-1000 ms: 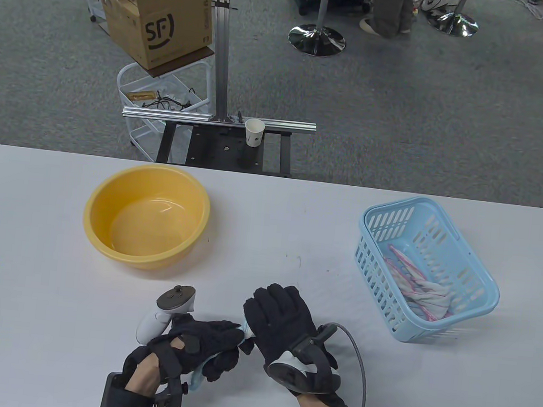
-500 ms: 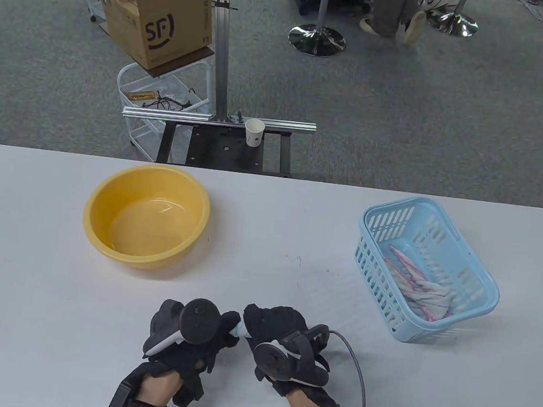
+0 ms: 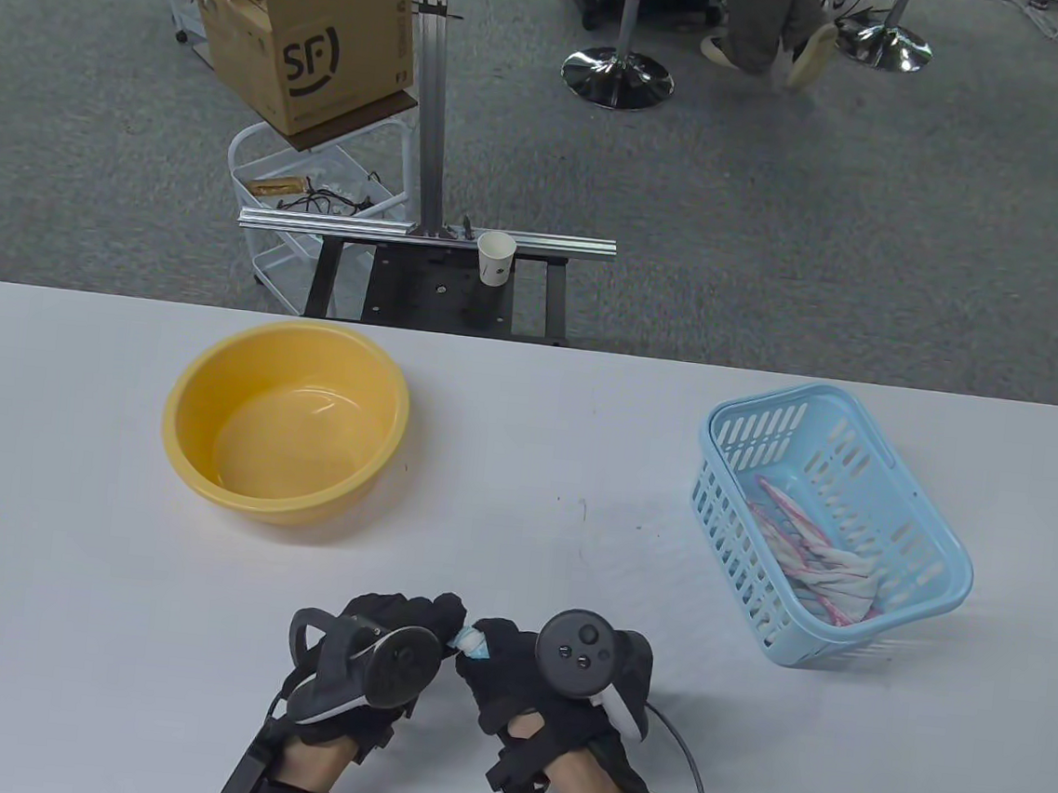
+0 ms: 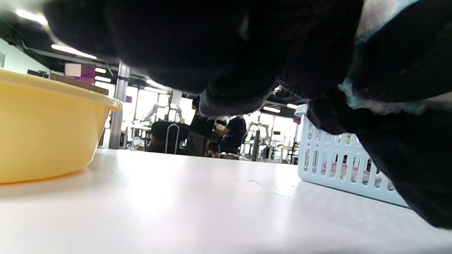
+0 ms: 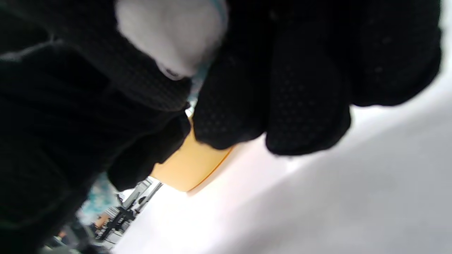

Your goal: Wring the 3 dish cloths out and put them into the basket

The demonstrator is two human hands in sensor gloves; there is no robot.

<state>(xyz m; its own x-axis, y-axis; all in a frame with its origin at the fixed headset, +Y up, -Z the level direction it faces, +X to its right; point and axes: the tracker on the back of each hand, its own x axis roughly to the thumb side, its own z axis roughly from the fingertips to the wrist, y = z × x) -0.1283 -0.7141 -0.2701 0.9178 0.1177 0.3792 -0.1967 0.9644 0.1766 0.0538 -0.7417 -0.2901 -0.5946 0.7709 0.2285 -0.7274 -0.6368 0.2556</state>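
Both gloved hands sit side by side near the table's front edge, fingers curled round one rolled white and light-blue dish cloth (image 3: 472,642). Only a small bit of it shows between my left hand (image 3: 394,631) and my right hand (image 3: 504,661). In the left wrist view the cloth (image 4: 378,106) peeks out between black fingers; in the right wrist view the cloth (image 5: 173,31) is a white bulge at the top. The blue basket (image 3: 933,520) stands at the right with pink-striped cloths (image 3: 812,559) lying inside it.
A yellow basin (image 3: 183,401) stands at the left, with the basin's wall (image 4: 42,134) close in the left wrist view. The basket's slotted side (image 4: 339,169) shows there too. A cable (image 3: 699,768) trails from my right wrist.
Both hands have turned round the cloth in opposite senses: the right tracker now faces up and the left tracker has rolled toward me. The hands have closed in tighter together.
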